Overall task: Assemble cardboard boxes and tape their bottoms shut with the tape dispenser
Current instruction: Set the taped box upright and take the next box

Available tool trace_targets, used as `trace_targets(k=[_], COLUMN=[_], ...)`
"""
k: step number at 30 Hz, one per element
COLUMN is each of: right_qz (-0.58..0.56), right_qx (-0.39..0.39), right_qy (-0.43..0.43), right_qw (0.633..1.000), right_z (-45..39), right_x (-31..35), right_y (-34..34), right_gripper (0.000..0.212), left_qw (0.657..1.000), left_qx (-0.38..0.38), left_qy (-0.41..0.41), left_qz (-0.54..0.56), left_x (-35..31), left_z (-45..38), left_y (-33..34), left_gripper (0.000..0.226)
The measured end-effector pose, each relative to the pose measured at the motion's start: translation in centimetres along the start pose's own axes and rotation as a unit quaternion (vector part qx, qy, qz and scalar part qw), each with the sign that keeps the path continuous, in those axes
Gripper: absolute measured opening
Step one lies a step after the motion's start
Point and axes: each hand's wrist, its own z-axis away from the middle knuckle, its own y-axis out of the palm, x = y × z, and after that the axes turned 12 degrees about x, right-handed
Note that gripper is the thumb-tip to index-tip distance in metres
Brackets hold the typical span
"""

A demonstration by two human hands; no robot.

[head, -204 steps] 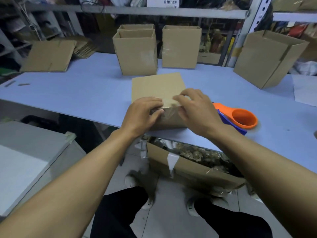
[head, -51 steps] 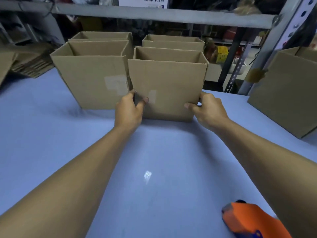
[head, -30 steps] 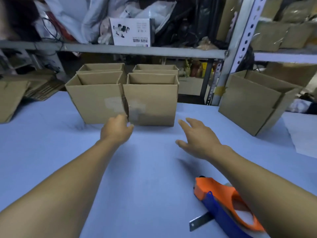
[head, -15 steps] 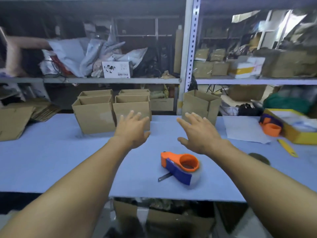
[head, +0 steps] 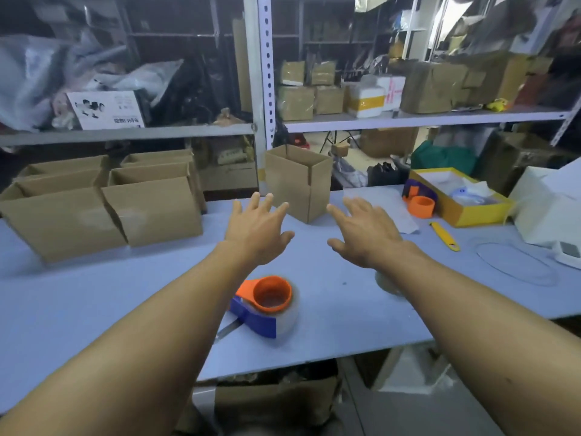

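Our two hands reach out over the blue tabletop (head: 78, 309), and both hold nothing.

Our left hand (head: 256, 229) and right hand (head: 364, 234) float side by side with fingers spread wide and a gap between them. Just past our fingertips stands one cardboard box (head: 298, 182) near the far edge, touching neither hand. The orange and blue tape dispenser (head: 267, 305) lies below our left wrist, close to the near edge. Four open boxes (head: 103, 206) stand packed together on the left. A yellow tray (head: 471, 212) sits far right. Bare tabletop lies between them.
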Motion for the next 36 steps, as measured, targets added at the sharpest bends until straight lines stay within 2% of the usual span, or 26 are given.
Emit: trace_targets(k=[10,14,17,20,22,23,25,28,30,33,36], right_qz=[-0.076,-0.158,-0.241,-0.378,-0.508,-0.547,-0.58,-0.582,-0.566,-0.555,-0.569], right_qx=[0.059,0.063,0.042,0.032,0.037,0.03,0.002,-0.039,-0.048,-0.07,-0.075], right_qy=[0.059,0.085,0.087,0.067,0.033,0.015,0.006,0.024,0.015,0.019,0.007], right_qw=[0.994,0.982,0.966,0.923,0.86,0.836,0.815,0.812,0.823,0.829,0.819], right_z=[-15.1,-21.0,-25.3,-28.5,-29.6,-30.1,-30.3,-28.9,-27.1,-23.8,-20.0], right_x=[-5.5,-6.6,-7.2,-7.4,-7.1,-7.0,-6.5,-5.3,-4.2,-2.1,0.1], right_y=[5.2,7.4,8.6,8.7,8.3,8.4,8.8,8.9,8.7,7.7,5.5], right_gripper=[0.073,0.076,0.086,0.102,0.105,0.098,0.07,0.042,0.025,0.014,0.015], left_qw=[0.998,0.997,0.987,0.955,0.918,0.898,0.862,0.826,0.815,0.81,0.807], left_qx=[0.058,0.057,0.058,0.05,0.035,0.026,0.019,0.017,0.016,-0.001,-0.032], left_qy=[-0.019,-0.039,-0.063,-0.069,-0.048,-0.04,-0.039,-0.043,-0.033,-0.014,-0.01], left_qz=[0.002,0.043,0.136,0.285,0.392,0.438,0.505,0.562,0.578,0.586,0.59], left_x=[-0.6,-0.2,-0.4,-0.9,-1.0,-1.0,-0.8,-0.4,0.1,1.0,2.3], left_z=[-15.5,-20.5,-23.4,-25.7,-26.6,-26.8,-26.7,-25.3,-23.8,-20.5,-15.8], left_y=[5.7,7.9,9.1,10.0,10.5,10.7,10.8,10.3,10.0,8.8,6.7], left_gripper=[0.072,0.082,0.095,0.106,0.106,0.103,0.097,0.099,0.088,0.062,0.056])
